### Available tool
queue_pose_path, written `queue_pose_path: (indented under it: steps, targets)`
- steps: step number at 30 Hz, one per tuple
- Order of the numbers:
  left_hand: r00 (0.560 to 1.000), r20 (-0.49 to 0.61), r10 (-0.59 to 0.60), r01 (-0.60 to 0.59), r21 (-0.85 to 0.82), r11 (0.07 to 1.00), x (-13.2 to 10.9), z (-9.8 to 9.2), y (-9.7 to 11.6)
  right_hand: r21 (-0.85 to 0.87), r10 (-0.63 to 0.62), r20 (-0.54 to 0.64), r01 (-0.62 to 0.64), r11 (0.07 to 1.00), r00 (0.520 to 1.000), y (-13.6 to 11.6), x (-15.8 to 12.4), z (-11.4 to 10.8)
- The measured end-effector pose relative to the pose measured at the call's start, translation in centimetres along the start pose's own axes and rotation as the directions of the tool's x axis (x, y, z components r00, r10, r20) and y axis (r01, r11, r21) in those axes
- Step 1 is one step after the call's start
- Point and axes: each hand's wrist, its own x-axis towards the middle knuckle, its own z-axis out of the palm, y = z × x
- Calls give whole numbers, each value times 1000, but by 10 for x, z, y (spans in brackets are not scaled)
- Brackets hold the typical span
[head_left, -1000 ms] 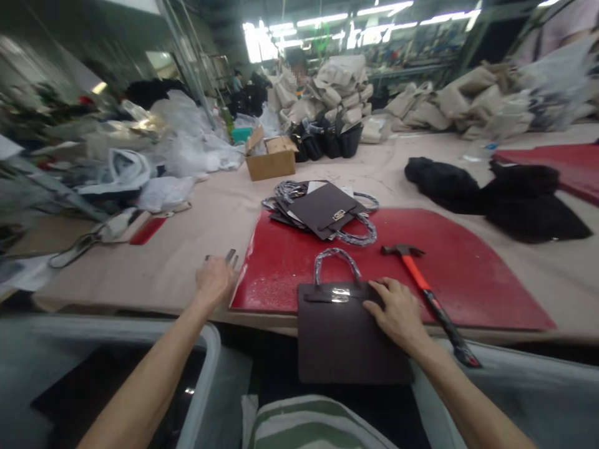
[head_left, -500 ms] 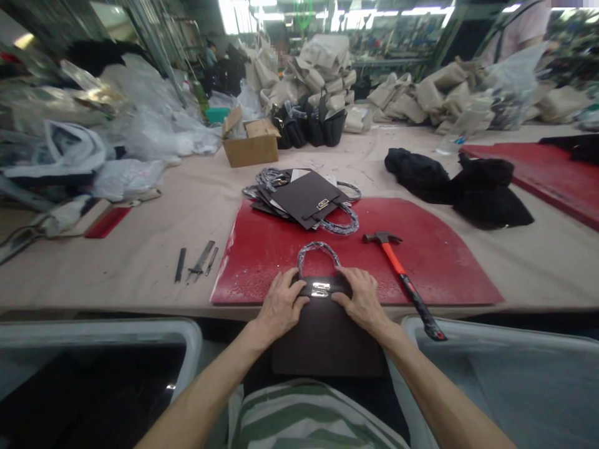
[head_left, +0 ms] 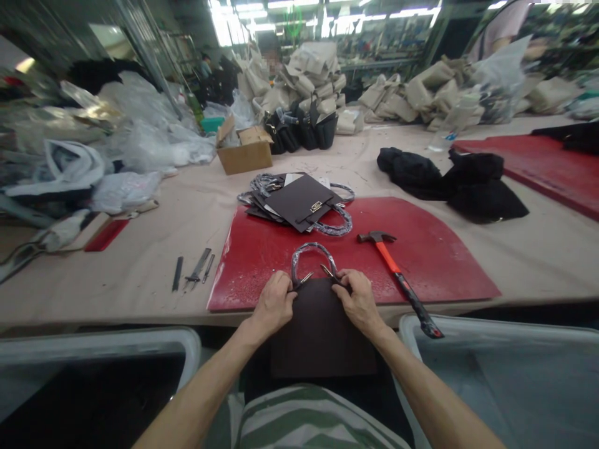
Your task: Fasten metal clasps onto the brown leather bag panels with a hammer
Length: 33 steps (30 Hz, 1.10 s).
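Bag (head_left: 322,340), dark brown, at near edge of red board (head_left: 430,265), lower part reaching past surface (head_left: 154,268) edge toward person. Left hand (head_left: 275,302) and right hand (head_left: 358,300) apart, one at each upper side of bag, each pinching one of two strap ends (head_left: 306,278); exact grip hard to tell behind fingers. Change from half second ago: metal tips lay flat across front, now lifted and splayed. Likely meaning: strap ends free of front panel. Hammer (head_left: 397,271) to right, untouched.

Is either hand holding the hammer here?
No, the left hand and right hand both grip the dark bag, while the hammer lies apart from them, partly on the red board.
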Motion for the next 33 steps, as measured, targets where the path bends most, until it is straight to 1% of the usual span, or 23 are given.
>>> queue_pose_path:
  steps: [2, 4, 5, 6, 8, 10, 12, 14, 17, 19, 21, 23, 26, 28, 31, 33]
  targets:
    - [993, -118, -25, 22, -25, 999, 1, 6, -3, 9, 41, -69, -41, 999, 997, 0, -1, 3]
    - [967, -246, -68, 62, -30, 998, 0, 13, -6, -2, 84, -134, -85, 996, 987, 0, 0, 7]
    - [953, -292, -87, 84, -24, 996, -1, 17, -7, -15, 97, -153, -100, 995, 983, -1, 0, 8]
    - [941, -322, -103, 103, -16, 995, -1, 21, -7, -30, 101, -158, -107, 994, 982, -1, 1, 10]
    - [928, -352, -122, 125, -14, 992, -1, 25, -8, -63, 92, -126, -100, 993, 988, -2, 3, 11]
    - [930, -348, -122, 114, -44, 993, -2, 25, -8, -93, 75, -69, -82, 992, 995, -3, 3, 11]
    - [944, -310, -111, 88, -87, 992, -2, 24, -9, -118, 63, -22, -66, 991, 998, -3, 3, 9]
    - [956, -271, -114, 93, -92, 991, -3, 22, -9, -141, 55, 6, -54, 989, 998, -3, 2, 8]
    - [957, -255, -140, 143, -7, 990, -4, 23, -7, -177, 50, 30, -44, 983, 998, -3, 1, 6]
    - [963, -226, -143, 161, 61, 985, -5, 25, -5, -184, 37, 47, -27, 983, 998, -3, 1, 5]
    - [973, -186, -136, 156, 101, 983, -7, 25, -2, -189, -6, 76, 20, 982, 997, -2, -1, 2]
    - [978, -167, -128, 147, 104, 984, -11, 23, 0, -213, -68, 102, 88, 973, 992, 0, -2, 0]
    - [979, -167, -114, 127, 68, 990, -15, 20, 0, -285, -131, 83, 150, 947, 988, 7, 0, 2]
    - [982, -164, -91, 102, 64, 993, -17, 18, -3, -358, -172, 70, 186, 915, 983, 10, 2, 6]
    - [987, -160, -35, 50, 95, 994, -18, 16, -6, -429, -262, 104, 281, 859, 959, 9, 4, 10]
    - [987, -163, -3, 23, 124, 992, -20, 14, -7, -467, -289, 136, 319, 825, 948, 3, 3, 9]
